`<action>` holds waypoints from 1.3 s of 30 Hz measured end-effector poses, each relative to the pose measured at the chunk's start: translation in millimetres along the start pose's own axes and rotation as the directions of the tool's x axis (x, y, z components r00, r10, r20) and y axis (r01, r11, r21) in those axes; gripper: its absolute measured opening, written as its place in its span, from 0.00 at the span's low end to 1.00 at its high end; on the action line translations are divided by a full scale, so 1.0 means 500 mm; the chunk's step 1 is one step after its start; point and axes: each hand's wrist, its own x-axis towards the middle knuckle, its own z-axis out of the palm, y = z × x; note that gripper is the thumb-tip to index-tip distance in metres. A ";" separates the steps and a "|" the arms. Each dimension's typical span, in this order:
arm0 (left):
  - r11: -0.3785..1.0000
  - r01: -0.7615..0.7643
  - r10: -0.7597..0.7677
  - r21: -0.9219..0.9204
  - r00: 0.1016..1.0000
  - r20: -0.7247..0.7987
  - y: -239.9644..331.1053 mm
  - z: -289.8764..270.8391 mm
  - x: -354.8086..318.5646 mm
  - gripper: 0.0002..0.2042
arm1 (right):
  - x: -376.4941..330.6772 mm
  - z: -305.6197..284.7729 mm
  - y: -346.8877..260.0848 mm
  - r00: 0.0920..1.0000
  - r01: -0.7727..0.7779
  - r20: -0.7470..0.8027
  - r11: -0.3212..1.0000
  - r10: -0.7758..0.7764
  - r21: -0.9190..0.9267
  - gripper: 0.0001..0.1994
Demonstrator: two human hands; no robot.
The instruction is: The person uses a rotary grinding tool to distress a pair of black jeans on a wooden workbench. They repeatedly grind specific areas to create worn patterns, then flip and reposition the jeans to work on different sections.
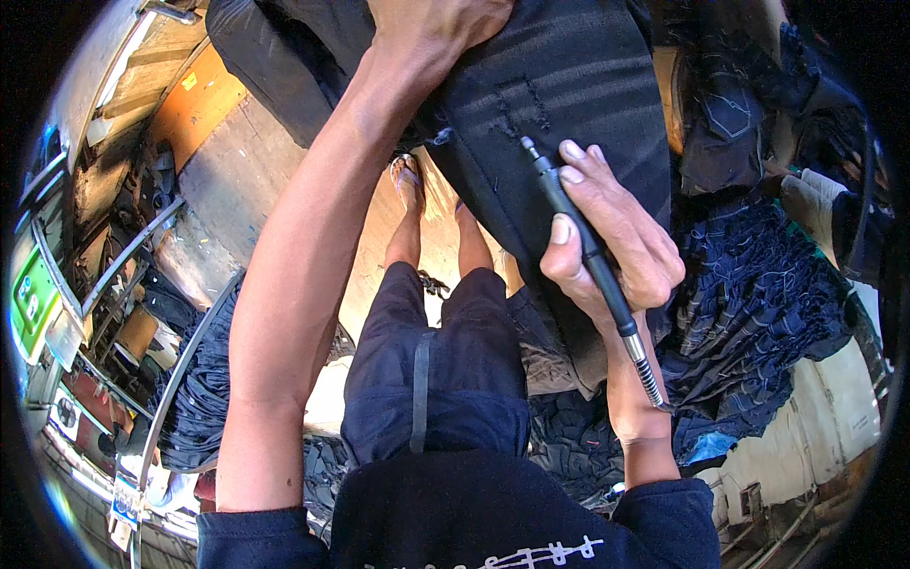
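Observation:
My right hand [621,223] is closed around a slim black rotary tool handpiece [601,270], which ends in a metal spring sleeve near my wrist. Its pale tip points up and left, close to frayed, worn lines [521,104] on a dark denim garment [588,85]. From this view I cannot tell whether the tip touches the cloth. My left hand [441,21] lies on the same garment at the top edge of the picture. Its fingers are mostly cut off or hidden, so their grip does not show.
Heaped dark denim pieces [749,303] lie to the right, with more dark garments [720,119] above them. Another dark pile [204,398] sits at the left behind a curved rail. Below is a wooden floor [223,180]; a green tray [33,294] shows at far left.

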 end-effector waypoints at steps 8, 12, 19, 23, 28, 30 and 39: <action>1.000 -0.010 0.010 0.001 1.000 -0.018 -0.001 0.003 0.000 0.35 | -0.004 0.001 0.006 0.999 0.001 -0.033 1.000 -0.002 -0.028 0.15; 0.999 0.019 -0.019 -0.027 1.000 0.009 0.004 -0.004 -0.001 0.35 | -0.001 0.000 0.004 0.997 -0.023 -0.068 0.999 0.020 -0.035 0.15; 1.000 0.006 -0.006 0.003 1.000 -0.011 0.002 0.001 -0.001 0.36 | 0.037 0.028 0.024 0.993 0.066 -0.093 0.996 -0.071 -0.056 0.12; 1.000 -0.007 0.008 0.026 1.000 -0.029 -0.004 0.004 0.000 0.36 | 0.031 0.026 0.019 0.996 0.053 -0.075 0.998 -0.054 -0.019 0.13; 1.000 0.011 -0.011 0.010 1.000 0.000 -0.002 0.004 -0.003 0.36 | 0.011 0.010 0.009 1.000 0.001 -0.020 0.999 -0.002 -0.040 0.14; 1.000 0.004 -0.004 0.013 1.000 -0.012 -0.001 0.004 -0.003 0.36 | 0.007 0.007 0.009 1.000 0.006 -0.022 0.999 -0.007 -0.033 0.14; 1.000 0.016 -0.016 0.006 1.000 -0.009 -0.006 0.007 -0.002 0.38 | -0.030 -0.015 0.001 0.999 -0.049 0.004 0.997 0.050 -0.063 0.15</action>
